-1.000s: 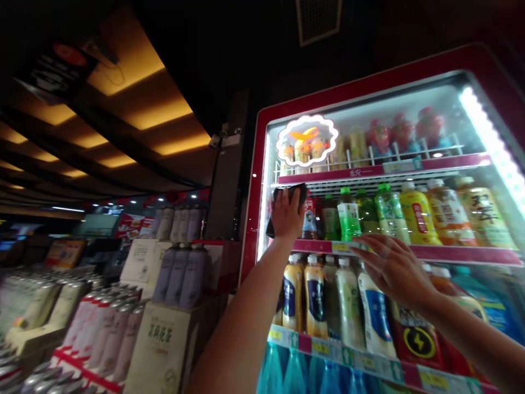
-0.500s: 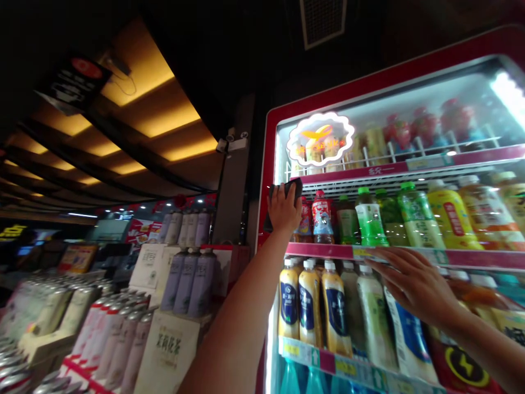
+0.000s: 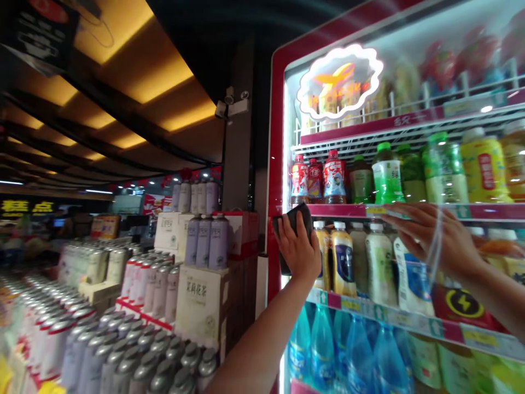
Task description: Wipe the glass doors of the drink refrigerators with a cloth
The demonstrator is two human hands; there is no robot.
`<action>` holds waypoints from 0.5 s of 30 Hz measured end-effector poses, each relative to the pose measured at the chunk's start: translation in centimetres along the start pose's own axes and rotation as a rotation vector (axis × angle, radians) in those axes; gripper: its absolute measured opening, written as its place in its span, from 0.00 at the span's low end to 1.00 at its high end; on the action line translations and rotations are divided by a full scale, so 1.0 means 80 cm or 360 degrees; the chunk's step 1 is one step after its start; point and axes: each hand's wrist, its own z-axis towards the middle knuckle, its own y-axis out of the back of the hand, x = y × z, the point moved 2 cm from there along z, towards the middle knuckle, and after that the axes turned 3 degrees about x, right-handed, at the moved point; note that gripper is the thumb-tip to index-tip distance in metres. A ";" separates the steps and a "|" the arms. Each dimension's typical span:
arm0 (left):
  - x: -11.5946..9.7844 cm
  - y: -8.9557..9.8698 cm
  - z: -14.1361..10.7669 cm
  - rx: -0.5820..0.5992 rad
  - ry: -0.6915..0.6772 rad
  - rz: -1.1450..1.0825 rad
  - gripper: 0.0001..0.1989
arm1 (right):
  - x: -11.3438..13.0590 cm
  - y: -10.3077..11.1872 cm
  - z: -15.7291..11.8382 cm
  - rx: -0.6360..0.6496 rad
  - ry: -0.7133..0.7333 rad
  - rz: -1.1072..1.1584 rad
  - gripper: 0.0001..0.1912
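My left hand (image 3: pixel 298 249) presses a dark cloth (image 3: pixel 305 216) against the left edge of the glass door of a drinks cooler, its fingers bent over the cloth. The cooler has a red frame (image 3: pixel 279 109). To the right, my right hand (image 3: pixel 441 238) is spread in front of the glass with nothing in it, near the pink shelf strip (image 3: pixel 336 211). Behind the glass stand red-capped bottles (image 3: pixel 334 178), a green-capped bottle (image 3: pixel 388 175) and, lower down, blue bottles (image 3: pixel 322 339).
On the left are rows of silver-topped bottles (image 3: pixel 135 350), purple bottles (image 3: pixel 219 241) and a stacked carton (image 3: pixel 200 301). A dark pillar (image 3: pixel 239 148) rises beside the cooler. A lit scalloped sign (image 3: pixel 339 82) shows on the glass.
My left hand has slid down the cooler's left edge with the cloth, uncovering red-capped bottles. The camera view has tilted lower. My right hand remains spread near the same shelf strip.
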 end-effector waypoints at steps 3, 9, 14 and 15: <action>-0.002 0.004 0.046 0.0050 -0.0038 0.0019 0.29 | -0.002 0.001 -0.001 0.0041 -0.0078 0.0097 0.24; 0.006 0.009 0.081 -0.0026 0.0179 0.0019 0.29 | -0.003 0.002 0.000 0.0073 -0.0017 0.0026 0.24; 0.026 0.007 -0.033 0.0021 -0.0139 -0.0003 0.29 | -0.003 0.000 0.001 -0.0023 0.0078 -0.0064 0.24; 0.029 0.008 -0.035 0.0056 -0.0240 -0.0001 0.29 | -0.003 -0.001 0.001 -0.0024 0.0089 -0.0071 0.24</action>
